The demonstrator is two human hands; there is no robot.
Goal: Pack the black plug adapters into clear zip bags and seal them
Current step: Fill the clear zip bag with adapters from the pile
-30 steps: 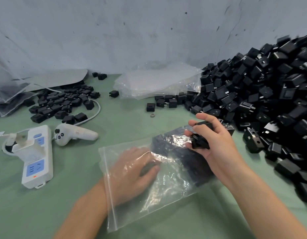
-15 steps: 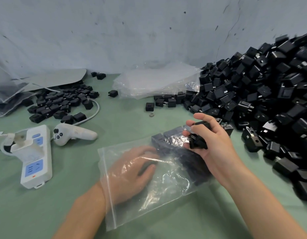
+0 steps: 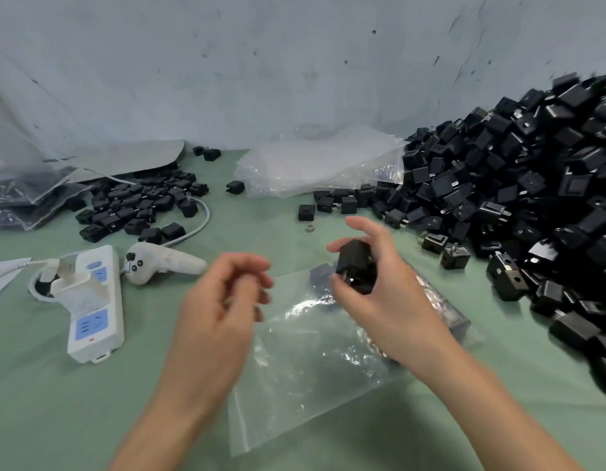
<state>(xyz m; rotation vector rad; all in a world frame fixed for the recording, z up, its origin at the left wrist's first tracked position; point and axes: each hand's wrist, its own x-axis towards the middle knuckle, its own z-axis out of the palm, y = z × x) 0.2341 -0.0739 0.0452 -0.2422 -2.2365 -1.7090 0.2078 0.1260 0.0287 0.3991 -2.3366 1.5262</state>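
Item, our left hand point(image 3: 223, 300): a moment ago it lay inside the clear plastic zip bag point(image 3: 312, 355), settling the contents. It is now out and raised above the bag's left part, fingers loosely curled, blurred by motion, and as far as we can tell holding nothing. Item, our right hand point(image 3: 383, 290): as before, above the far end of the bag, thumb and fingers curled round a small clutch of black cube-shaped plug adapters point(image 3: 356, 266); we cannot count how many. Item, the zip bag: flat on the green table point(image 3: 57, 402), zip strip toward us at the near left edge, unsealed in our judgement, with a dark row of packed adapters point(image 3: 454, 317) showing at its far right end beside our right wrist. Item, stock: a large heap of loose black adapters point(image 3: 515, 171) to the right, a smaller scatter point(image 3: 135, 205) at the left rear, and a stack of empty clear bags point(image 3: 315, 164) against the wall. Item, not of the task: a white power strip point(image 3: 94, 300) and a white handheld controller point(image 3: 162, 263) at the left. Reading: the withdrawal frees the bag's mouth, so we judge the held clutch is due to go in next, with the left hand free to take it or hold the opening. Sealing is not yet in hand.
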